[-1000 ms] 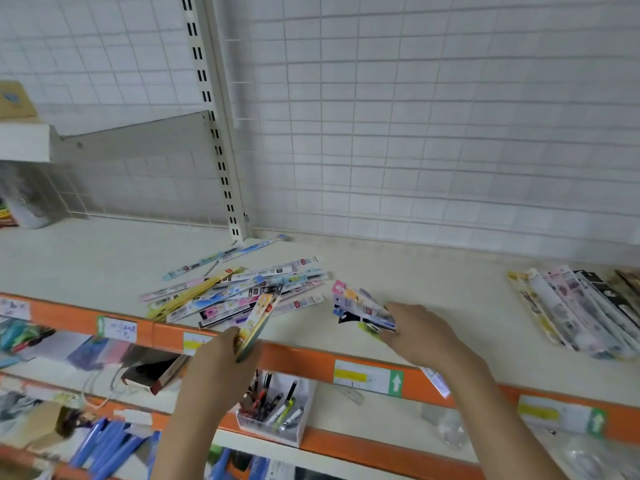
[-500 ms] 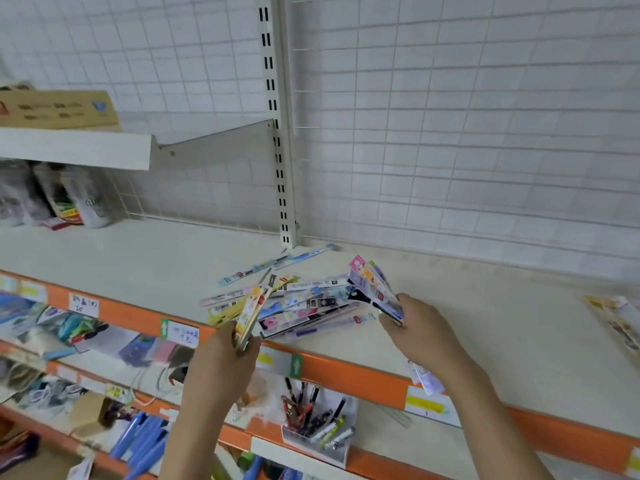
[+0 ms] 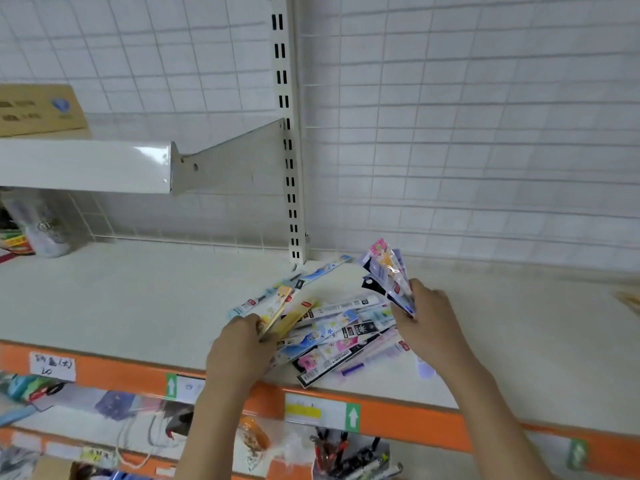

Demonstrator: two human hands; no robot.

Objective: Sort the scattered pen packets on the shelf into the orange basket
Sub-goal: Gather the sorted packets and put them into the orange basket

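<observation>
- While the pile of pen packets [image 3: 341, 332] lies fanned across the shelf [image 3: 138, 299] near its orange front edge, both hands are now right at it; a second ago they hung further back over that edge.
- The left hand [image 3: 239, 348] has its fingers curled round a few yellow-and-white packets [image 3: 284, 311], and its knuckles now touch the left end of the pile.
- The right hand [image 3: 427, 327] pinches a small fan of packets [image 3: 388, 271], which has been raised and tipped more upright than before.
- I judge this as gathering: each hand already holds a bunch and looks set to take more from the shelf.
- The orange basket is not in view, so how much of the sorting is done cannot be told from here.
- The loose packets are long and narrow; most lie flat with their long axis running from near-left to far-right, and one blue packet [image 3: 325, 270] reaches toward the white upright [image 3: 289, 133].
- The left bunch points up and to the right, along the pile.
- The right bunch stands steeply, its pink top leaning up and to the left, crossing the direction of the pile below.
</observation>
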